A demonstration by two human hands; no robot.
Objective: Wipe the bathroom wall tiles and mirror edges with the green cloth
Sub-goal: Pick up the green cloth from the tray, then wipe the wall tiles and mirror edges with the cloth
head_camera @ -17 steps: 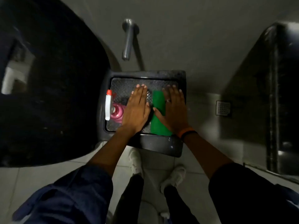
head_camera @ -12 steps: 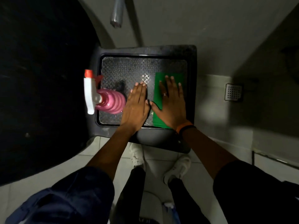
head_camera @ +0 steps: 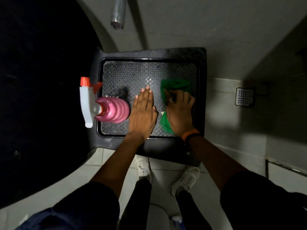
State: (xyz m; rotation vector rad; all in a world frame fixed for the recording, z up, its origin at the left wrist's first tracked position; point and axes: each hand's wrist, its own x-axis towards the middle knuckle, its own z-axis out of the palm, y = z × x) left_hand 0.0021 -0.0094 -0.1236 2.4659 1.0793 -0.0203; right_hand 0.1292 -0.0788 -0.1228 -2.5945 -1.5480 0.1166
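The green cloth (head_camera: 176, 86) lies bunched on the right side of a black stool seat (head_camera: 149, 54) with a patterned top. My right hand (head_camera: 180, 112) is on it, fingers curled into the fabric and gripping it. My left hand (head_camera: 142, 113) lies flat on the seat beside it, fingers together, holding nothing. A pink spray bottle (head_camera: 112, 112) with a white and orange trigger head stands at the seat's left edge, just left of my left hand.
A large dark rounded surface (head_camera: 41, 88) fills the left. A metal pipe (head_camera: 118, 12) hangs from the grey wall above the stool. A square floor drain (head_camera: 244, 96) sits to the right. My shoes (head_camera: 186, 178) stand on pale floor tiles below.
My right hand's fingers have curled from flat into a grip, bunching the green cloth. The view has dropped closer to the stool. My left hand stays flat.
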